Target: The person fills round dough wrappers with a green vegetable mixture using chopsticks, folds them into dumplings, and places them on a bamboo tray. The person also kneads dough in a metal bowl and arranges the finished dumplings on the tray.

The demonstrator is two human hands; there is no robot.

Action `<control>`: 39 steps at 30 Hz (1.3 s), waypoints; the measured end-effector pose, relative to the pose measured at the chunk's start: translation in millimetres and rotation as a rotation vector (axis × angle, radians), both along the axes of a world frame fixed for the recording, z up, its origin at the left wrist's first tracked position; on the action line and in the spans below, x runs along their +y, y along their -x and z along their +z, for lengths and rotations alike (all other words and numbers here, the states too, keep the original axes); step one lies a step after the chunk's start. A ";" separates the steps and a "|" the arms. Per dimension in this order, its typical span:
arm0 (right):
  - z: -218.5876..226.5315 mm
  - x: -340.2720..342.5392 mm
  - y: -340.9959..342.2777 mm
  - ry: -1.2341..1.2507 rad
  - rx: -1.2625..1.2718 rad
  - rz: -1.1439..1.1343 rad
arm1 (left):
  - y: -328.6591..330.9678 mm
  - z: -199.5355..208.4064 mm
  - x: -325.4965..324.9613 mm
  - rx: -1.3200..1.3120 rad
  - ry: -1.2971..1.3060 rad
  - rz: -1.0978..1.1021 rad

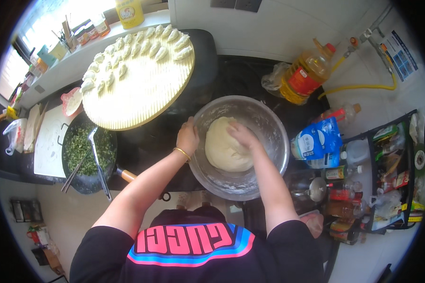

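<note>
Black-sleeved forearms lead up to a pale, round lump of dough (pixel 226 145) being pressed inside a floured, round steel mixing bowl (pixel 269 123).

The bowl's near-left rim is gripped by the left hand (pixel 188 137), fingers curled over the edge; the right hand (pixel 242 135) is laid on the dough, fingers bent and pressed together. Kneading is judged best done with the bowl held steady and weight pushed downward. Finished white dumplings (pixel 141 49) are ranged on a round tray (pixel 141 99).

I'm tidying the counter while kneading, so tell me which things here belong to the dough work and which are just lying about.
In use:
left hand steadying metal bowl
right hand pressing dough

Lying about:
tray of dumplings
pan of green filling
oil bottle
blue bag
</note>
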State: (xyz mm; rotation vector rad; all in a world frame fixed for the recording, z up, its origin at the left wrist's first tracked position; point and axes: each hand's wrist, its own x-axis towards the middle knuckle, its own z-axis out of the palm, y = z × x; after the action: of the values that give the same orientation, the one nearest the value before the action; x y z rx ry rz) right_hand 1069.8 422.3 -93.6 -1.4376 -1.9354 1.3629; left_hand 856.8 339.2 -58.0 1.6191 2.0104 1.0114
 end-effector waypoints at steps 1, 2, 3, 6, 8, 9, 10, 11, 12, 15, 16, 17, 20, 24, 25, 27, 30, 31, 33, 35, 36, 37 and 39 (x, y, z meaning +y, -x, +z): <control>16.0 -13.9 2.6 -0.077 -0.056 0.075 | 1.1 1.2 0.0 0.004 0.000 -0.010; 25.5 -24.1 4.1 -0.154 -0.111 0.153 | 2.1 0.6 0.2 0.009 0.000 -0.017; 31.2 -33.1 3.4 -0.231 -0.168 0.232 | 2.8 -0.3 0.1 0.013 0.000 -0.023; 55.5 -58.3 -3.3 -0.396 -0.229 0.482 | 4.7 -0.4 -1.9 0.028 -0.041 -0.057; 70.5 -70.4 -8.6 -0.488 -0.268 0.572 | 3.1 5.8 -4.5 0.048 0.008 -0.066; 81.6 -70.0 -6.5 -0.407 -0.327 0.498 | 3.7 8.3 -4.6 0.061 0.032 -0.068; 95.0 -68.4 -2.8 -0.326 -0.383 0.426 | 5.3 6.0 -5.1 0.077 0.025 -0.074; 102.6 -66.1 -0.4 -0.246 -0.442 0.352 | 6.5 1.4 -6.1 0.091 0.017 -0.080; 85.6 -56.6 -3.7 -0.450 -0.335 0.161 | 7.7 1.0 -7.0 0.105 0.008 -0.088; 64.4 -9.3 2.7 -0.094 -0.290 -0.168 | 8.1 9.7 -8.0 0.055 0.052 -0.056; 44.8 6.4 1.3 -0.071 -0.258 -0.197 | 7.9 10.7 -7.8 0.051 0.055 -0.060; 18.2 23.4 -1.5 -0.047 -0.224 -0.226 | 7.4 11.2 -7.3 0.048 0.058 -0.065; 3.8 26.1 15.3 -0.042 -0.229 -0.176 | 7.0 9.6 -7.6 0.029 0.055 -0.063; 15.7 23.2 42.3 0.331 -0.062 -0.078 | 9.9 6.8 -9.3 0.011 0.053 -0.051; 14.1 22.9 45.6 0.476 0.021 -0.060 | 9.7 8.6 -11.0 0.009 0.065 -0.051; 34.4 -3.8 65.2 0.159 -0.147 0.174 | 7.8 8.4 -15.3 0.001 0.085 -0.052; 10.2 -48.8 92.8 0.028 -0.210 0.530 | 5.4 -1.2 -24.5 0.018 0.052 -0.069; 22.5 -72.6 100.9 -0.045 -0.349 0.563 | 5.1 -4.1 -27.7 0.030 0.029 -0.072; 62.1 -99.5 90.2 -0.203 -0.377 0.600 | 7.0 7.7 -25.0 0.027 0.055 -0.072; 63.6 -108.1 65.1 -0.458 -0.288 0.701 | 10.1 2.5 -18.1 0.064 -0.014 -0.065; 77.4 -115.2 54.3 -0.486 -0.304 0.729 | 11.0 6.2 -20.3 0.068 0.005 -0.057; 73.7 -120.7 40.0 -0.500 -0.236 0.701 | 11.6 9.3 -23.6 0.074 0.025 -0.048; 70.5 -129.1 13.5 -0.550 -0.096 0.648 | 14.7 2.5 -24.8 0.071 0.000 -0.039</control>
State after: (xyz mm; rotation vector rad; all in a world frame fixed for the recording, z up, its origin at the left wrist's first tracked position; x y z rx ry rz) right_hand 1056.3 293.2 -23.1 -0.6475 -2.6954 0.8514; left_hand 842.1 314.4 -55.5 1.7098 2.0166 0.9520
